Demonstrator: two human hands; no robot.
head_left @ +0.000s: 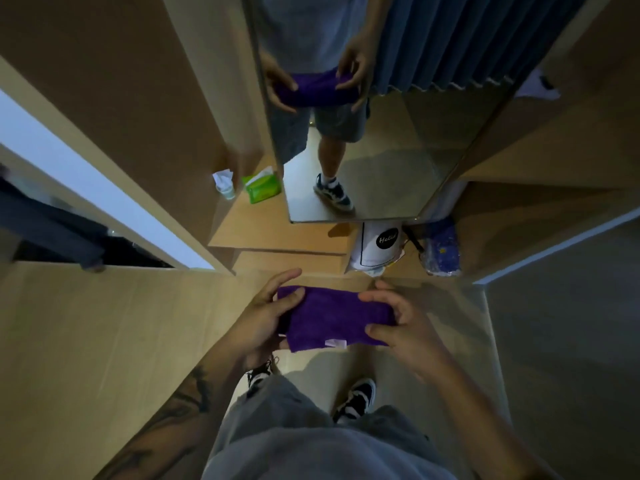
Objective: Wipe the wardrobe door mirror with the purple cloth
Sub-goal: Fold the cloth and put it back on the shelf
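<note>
A folded purple cloth (337,318) with a small white label at its lower edge is stretched between both hands at waist height. My left hand (265,320) grips its left end, thumb on top. My right hand (403,323) grips its right end, fingers curled over the edge. The tall wardrobe door mirror (388,140) stands straight ahead, well beyond the cloth, and reflects my legs, my hands and the cloth. Neither hand touches the glass.
Wooden wardrobe panels rise on the left and right. A low wooden shelf (277,233) below the mirror carries a green tissue pack (261,185) and a small bottle (225,185). A white bag (379,247) and a blue bundle (443,247) sit under the mirror. Blue curtain at upper right.
</note>
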